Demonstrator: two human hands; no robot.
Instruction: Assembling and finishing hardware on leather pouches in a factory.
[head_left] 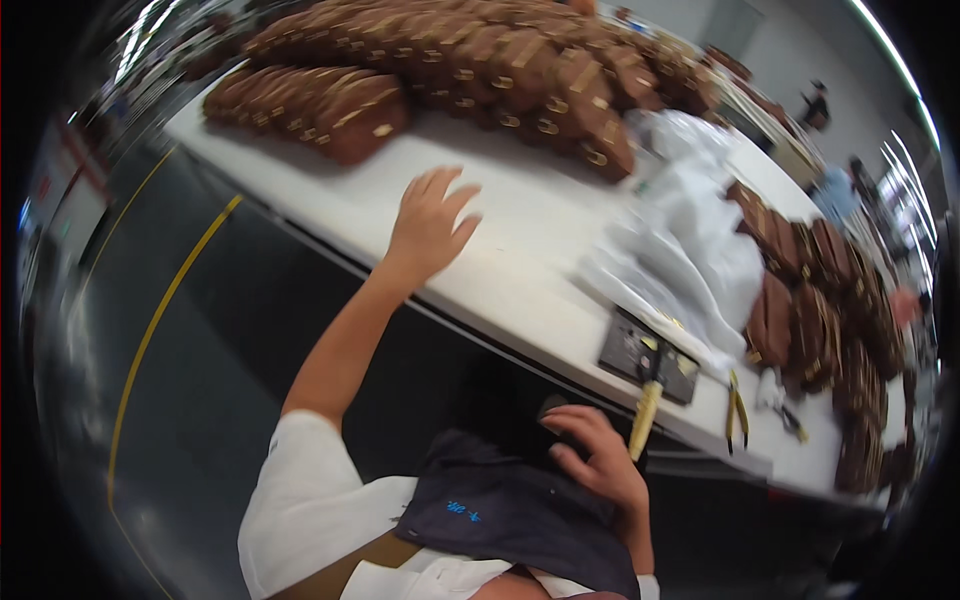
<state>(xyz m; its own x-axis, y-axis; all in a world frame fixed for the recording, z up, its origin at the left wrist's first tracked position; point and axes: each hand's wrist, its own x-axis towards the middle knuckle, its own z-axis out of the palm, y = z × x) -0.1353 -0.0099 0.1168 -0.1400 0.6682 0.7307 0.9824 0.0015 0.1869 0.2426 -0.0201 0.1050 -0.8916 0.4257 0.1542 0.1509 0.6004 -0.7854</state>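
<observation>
White table (520, 250) bears dozens of brown bags (450, 60); left hand (430, 225) spread flat, right hand (595, 455) grasping dark apron (510, 510).

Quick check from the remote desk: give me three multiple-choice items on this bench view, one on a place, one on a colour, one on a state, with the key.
1. Where is the left hand?
A. flat over the white tabletop near its front edge
B. on the pliers
C. inside a plastic bag

2. What colour are the leather bags stacked in rows along the far side of the table?
A. black
B. brown with gold fittings
C. white

3. How is the right hand?
A. gripping the wooden-handled tool
B. raised above the table
C. fingers curled on the dark blue apron cloth at the person's lap

Key: 1 A, its spread fingers lie on bare tabletop. 2 B, brown with gold clasps. 3 C, it rests on the cloth below the table edge, apart from the tool.
</observation>
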